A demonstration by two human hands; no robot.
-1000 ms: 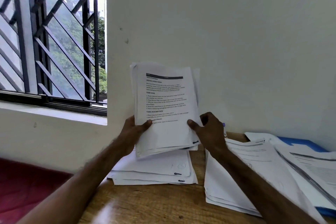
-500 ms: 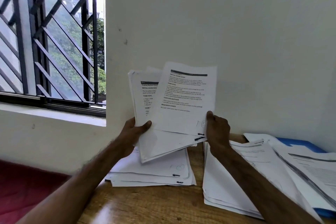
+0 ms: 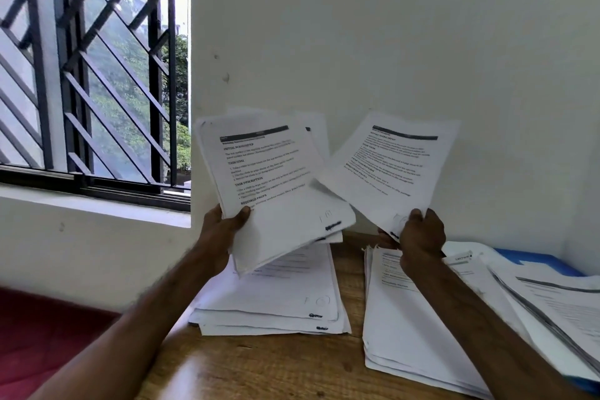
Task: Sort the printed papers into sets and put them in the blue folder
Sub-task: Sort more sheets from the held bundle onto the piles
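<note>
My left hand (image 3: 224, 230) grips a thick stack of printed papers (image 3: 269, 185) by its lower left corner, held up above the table. My right hand (image 3: 420, 234) pinches a single printed sheet (image 3: 389, 166) at its bottom edge, tilted to the right and apart from the stack. On the wooden table (image 3: 276, 367) lie two sorted piles: one (image 3: 276, 299) under my left hand, another (image 3: 409, 334) under my right forearm. The blue folder (image 3: 539, 261) lies at the far right against the wall, mostly covered by more papers (image 3: 558, 305).
A white wall stands close behind the table. A barred window (image 3: 91, 75) with a sill is at the left. A dark red surface (image 3: 42, 331) lies below the table's left edge.
My right hand has pulled the top sheet off the stack and carried it to the right, clear of it. The left hand keeps the stack raised, now tilted a little left.
</note>
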